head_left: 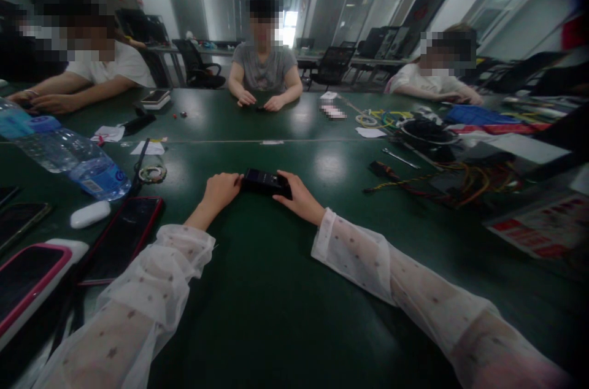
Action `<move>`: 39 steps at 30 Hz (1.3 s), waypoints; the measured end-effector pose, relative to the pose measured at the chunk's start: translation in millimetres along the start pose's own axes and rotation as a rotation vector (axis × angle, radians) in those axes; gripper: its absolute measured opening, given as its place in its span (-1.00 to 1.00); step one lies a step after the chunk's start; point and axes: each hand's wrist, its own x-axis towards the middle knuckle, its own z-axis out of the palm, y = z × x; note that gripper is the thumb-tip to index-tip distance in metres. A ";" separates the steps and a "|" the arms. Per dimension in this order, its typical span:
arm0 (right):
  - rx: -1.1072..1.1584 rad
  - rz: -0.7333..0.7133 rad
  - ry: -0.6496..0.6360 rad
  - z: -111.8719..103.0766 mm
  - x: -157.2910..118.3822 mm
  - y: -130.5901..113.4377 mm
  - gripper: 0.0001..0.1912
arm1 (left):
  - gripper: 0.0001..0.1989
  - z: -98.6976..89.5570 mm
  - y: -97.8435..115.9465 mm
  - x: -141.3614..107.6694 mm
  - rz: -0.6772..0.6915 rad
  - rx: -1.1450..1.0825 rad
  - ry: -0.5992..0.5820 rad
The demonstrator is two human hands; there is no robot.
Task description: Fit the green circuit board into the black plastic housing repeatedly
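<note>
A small black box-shaped device (264, 180) with a dark face and faint markings is on the green table (257, 291), between my two hands. At its left end, my left hand (223, 188) has its fingers closed on the edge. My right hand (297, 194) wraps round the right end, thumb on the near side and fingers at the top. Both hands rest low over the tabletop, in sheer white sleeves. The underside of the device is hidden.
Bottles (87, 162), a white case (91, 215) and phones (122, 235) lie at left. Tangled cables (483, 177), a wrench (400, 158) and a blue bundle (481, 115) are at right. Three people sit across, one with hands (261, 102) on the table.
</note>
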 end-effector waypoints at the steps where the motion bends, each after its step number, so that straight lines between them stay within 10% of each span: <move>1: -0.002 -0.002 0.006 -0.3 -0.1 -0.7 -0.25 | -0.51 0.0 0.0 0.0 -0.002 0.000 -0.002; 39: -0.004 0.078 -0.001 -3.2 0.4 -5.8 -0.36 | -0.53 -0.8 0.1 -1.0 0.001 -0.039 0.014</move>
